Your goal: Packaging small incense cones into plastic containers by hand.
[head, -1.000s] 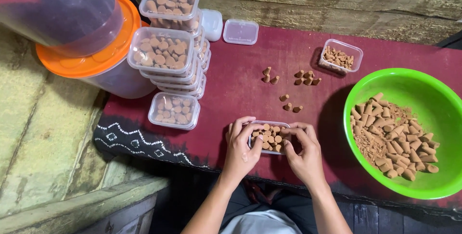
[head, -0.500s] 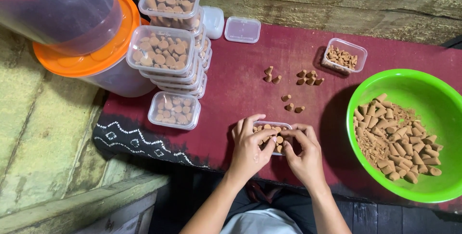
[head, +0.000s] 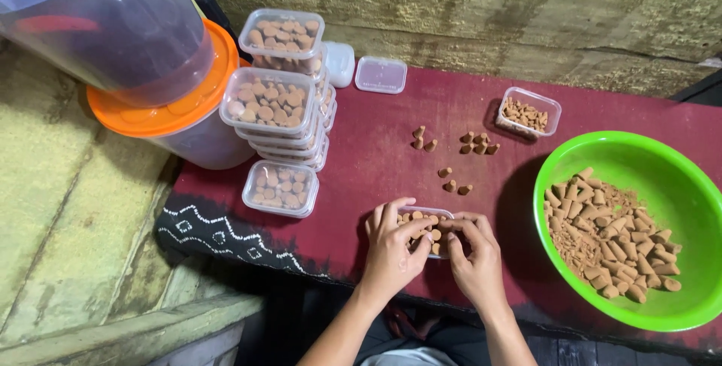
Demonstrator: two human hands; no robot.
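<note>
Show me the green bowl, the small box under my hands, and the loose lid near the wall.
green bowl (head: 681, 167), head view, bare inner wall
small box (head: 425, 219), head view, filled middle
loose lid (head: 381, 75), head view, centre

Hands now closer over box

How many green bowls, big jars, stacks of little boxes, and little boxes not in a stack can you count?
Green bowl: 1
Big jars: 2, the clear jar and the orange-lidded jar
Stacks of little boxes: 2, the back stack and the front stack
Single little boxes: 3, the left box, the far box and the near box
Total: 8
</note>
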